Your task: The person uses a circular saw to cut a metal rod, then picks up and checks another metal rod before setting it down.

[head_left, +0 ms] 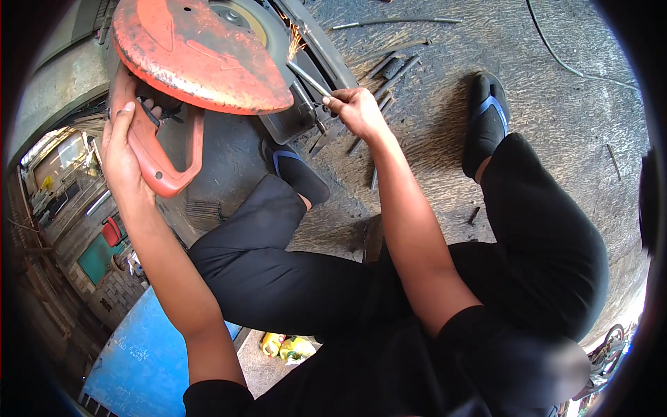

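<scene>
My left hand (122, 157) is wrapped round the orange-red D-shaped handle (167, 182) of a cut-off saw. The saw's worn red blade guard (201, 59) covers much of the cutting disc (272, 35), whose edge shows at the right. With closed fingers, my right hand (358, 115) grips a thin metal rod (308, 78) near its lower end. The rod's far end is at the disc, and orange sparks (295, 43) fly up from there. The dark saw base (288, 115) lies beneath, partly hidden by the guard.
Several metal rods (397, 76) lie on the stained floor right of the saw. A curved rod (396, 22) and a black cable (556, 59) are farther off. My sandalled feet (300, 174) flank the work area. A blue panel (142, 354) stands at the lower left, near yellow packages (286, 346).
</scene>
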`<action>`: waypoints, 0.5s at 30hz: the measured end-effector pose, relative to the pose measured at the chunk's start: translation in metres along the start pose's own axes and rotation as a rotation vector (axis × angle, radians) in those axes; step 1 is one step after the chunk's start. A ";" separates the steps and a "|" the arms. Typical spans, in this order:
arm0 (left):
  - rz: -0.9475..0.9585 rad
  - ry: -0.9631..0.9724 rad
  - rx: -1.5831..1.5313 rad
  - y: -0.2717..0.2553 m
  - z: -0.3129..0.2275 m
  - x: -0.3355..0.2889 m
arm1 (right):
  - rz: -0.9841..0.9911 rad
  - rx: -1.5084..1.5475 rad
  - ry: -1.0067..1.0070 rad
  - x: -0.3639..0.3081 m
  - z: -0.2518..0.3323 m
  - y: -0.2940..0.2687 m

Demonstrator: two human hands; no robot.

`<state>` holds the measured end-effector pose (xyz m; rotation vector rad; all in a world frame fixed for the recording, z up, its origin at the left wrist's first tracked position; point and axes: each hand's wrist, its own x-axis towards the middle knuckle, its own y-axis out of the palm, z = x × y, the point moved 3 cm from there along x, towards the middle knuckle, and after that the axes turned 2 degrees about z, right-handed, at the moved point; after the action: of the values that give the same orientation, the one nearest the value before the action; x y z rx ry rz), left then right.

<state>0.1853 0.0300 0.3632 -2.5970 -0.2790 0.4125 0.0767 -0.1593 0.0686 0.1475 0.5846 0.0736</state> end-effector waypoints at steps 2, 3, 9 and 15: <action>-0.024 -0.028 0.015 -0.001 0.000 0.000 | -0.031 -0.037 -0.029 0.001 0.000 0.001; -0.004 -0.006 0.006 0.000 0.000 0.000 | -0.067 -0.082 -0.042 0.000 0.000 0.001; -0.040 0.043 0.000 0.002 -0.004 0.001 | -0.116 -0.415 0.025 0.008 0.032 -0.026; -0.080 0.044 -0.065 0.001 -0.002 -0.003 | 0.143 -0.717 -0.017 0.051 0.123 -0.092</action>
<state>0.1833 0.0270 0.3654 -2.6439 -0.3859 0.3227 0.1900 -0.2586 0.1278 -0.5066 0.4997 0.4135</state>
